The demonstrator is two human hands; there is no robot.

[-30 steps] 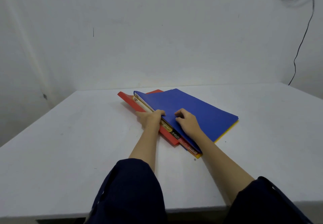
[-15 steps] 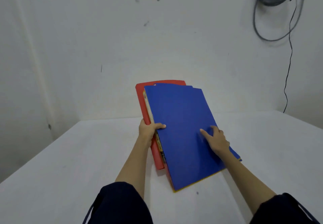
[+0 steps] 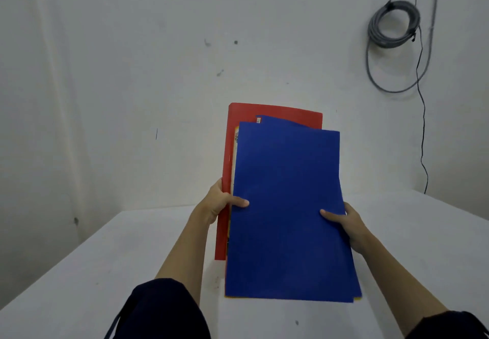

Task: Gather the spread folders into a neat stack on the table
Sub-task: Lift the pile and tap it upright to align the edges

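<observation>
While both hands grip it from either side, the bundle of folders (image 3: 285, 206) stands nearly upright above the white counter (image 3: 79, 272), lower edge close to the surface though contact cannot be told; the left hand (image 3: 219, 202) is clamped on the left edge, thumb across the front blue folder (image 3: 288, 233), its other fingers hidden behind; the right hand (image 3: 346, 223) is clamped on the right edge, thumb on the blue cover, its other fingers out of sight too; behind the blue cover a red folder (image 3: 264, 112) juts out above and left of the left thumb; a second blue sheet peeks over the top; a yellow edge (image 3: 235, 140) shows between red and blue; a coiled grey cable (image 3: 394, 24) hangs on the wall, up and right of the right hand.
</observation>
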